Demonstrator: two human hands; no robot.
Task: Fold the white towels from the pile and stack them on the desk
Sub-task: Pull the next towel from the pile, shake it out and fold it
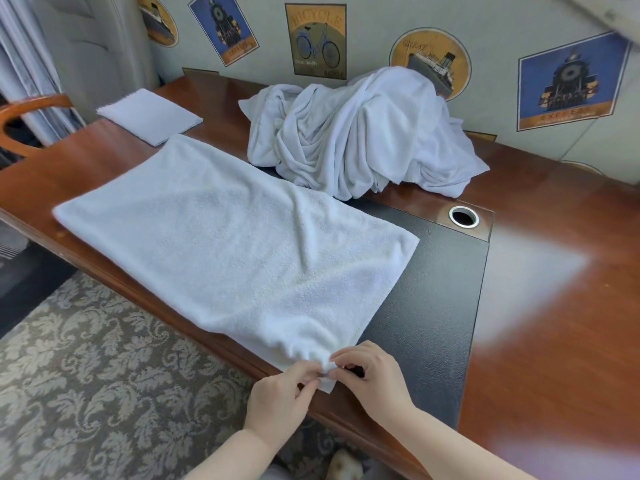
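Both hands pinch the near corner of a white towel [228, 244]: the left hand [277, 396] and right hand [370, 379] meet there. The towel lies flat across the wooden bench [540, 306]. Beyond it sit a crumpled towel pile [356, 133] and one folded towel [149, 114].

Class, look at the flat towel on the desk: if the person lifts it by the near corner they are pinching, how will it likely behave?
The towel will probably go limp and drape, since it already wrinkles where the left hand and right hand pinch it. It looks thick and looped, so likely grippy, not slippery. It will probably drag on the desk rather than slide stiffly.
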